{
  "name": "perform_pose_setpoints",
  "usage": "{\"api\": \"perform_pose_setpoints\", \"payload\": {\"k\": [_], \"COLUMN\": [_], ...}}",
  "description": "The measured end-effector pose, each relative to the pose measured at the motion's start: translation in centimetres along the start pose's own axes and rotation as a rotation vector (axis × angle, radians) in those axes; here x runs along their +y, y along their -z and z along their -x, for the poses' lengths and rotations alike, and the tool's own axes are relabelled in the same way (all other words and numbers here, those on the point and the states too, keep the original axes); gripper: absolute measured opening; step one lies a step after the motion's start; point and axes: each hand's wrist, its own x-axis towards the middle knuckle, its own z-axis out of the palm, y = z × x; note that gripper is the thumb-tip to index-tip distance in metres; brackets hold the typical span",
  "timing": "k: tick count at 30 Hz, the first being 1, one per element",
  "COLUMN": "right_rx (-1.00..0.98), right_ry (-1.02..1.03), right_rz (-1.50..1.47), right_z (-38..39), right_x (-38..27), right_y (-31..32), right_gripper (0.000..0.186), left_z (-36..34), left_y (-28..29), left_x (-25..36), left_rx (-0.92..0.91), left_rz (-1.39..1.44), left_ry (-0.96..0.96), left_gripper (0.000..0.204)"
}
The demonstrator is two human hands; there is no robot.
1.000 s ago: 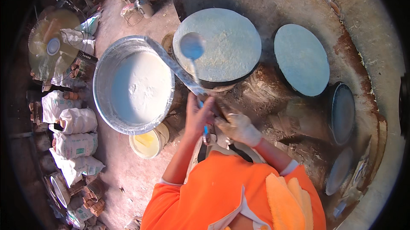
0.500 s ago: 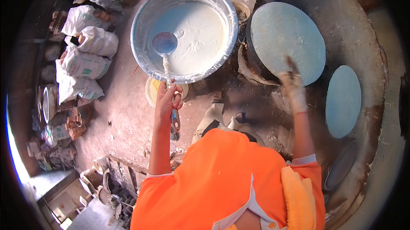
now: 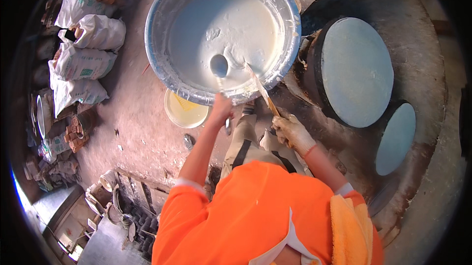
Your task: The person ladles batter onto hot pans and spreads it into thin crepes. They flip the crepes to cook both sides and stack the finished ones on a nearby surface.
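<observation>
A large blue-grey basin point(image 3: 155, 63) of thick white liquid point(image 3: 194, 31) stands in front of me. My left hand point(image 3: 221, 110) is closed round the handle of a ladle point(image 3: 219, 65), whose round bowl is at the liquid's near side. In my right hand point(image 3: 293, 131), which looks covered by a pale glove, is a long flat wooden stick point(image 3: 261, 88). Its white-smeared tip points over the basin's near right part. To the right, a big round pale surface point(image 3: 356, 70) tops a dark-sided drum, and a smaller pale round one point(image 3: 396, 139) sits nearer me.
A round tub point(image 3: 186, 111) of pale yellow contents is on the floor just below the basin. White sacks point(image 3: 81, 63) and bricks point(image 3: 74, 129) line the left side. A curved ledge point(image 3: 423, 68) runs along the right. Stacked odds and ends point(image 3: 120, 206) fill the lower left.
My right hand has moved left from the big round surface to the basin with the stick. The ladle bowl has turned and lowered toward the liquid. The whole view has shifted.
</observation>
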Motion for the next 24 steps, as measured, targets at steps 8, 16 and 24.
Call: {"api": "perform_pose_setpoints", "payload": {"k": [8,16,24], "right_rx": [0.223,0.436,0.260], "right_ry": [0.676,1.298,1.671], "right_rz": [1.398,1.717,1.095], "right_z": [-1.7,8.1,17.7], "right_x": [-2.8,-10.7,-19.1], "right_y": [3.5,3.5,-0.8], "right_gripper": [0.057,0.046,0.040], "left_z": [-3.0,10.7,23.6], "left_y": [0.8,2.0,4.9], "left_x": [4.1,15.2,28.7], "left_rx": [-0.477,-0.538,-0.493], "left_rz": [0.294,0.345,0.230], "left_ry": [0.036,-0.260,-0.493], "left_gripper": [0.012,0.016,0.030]}}
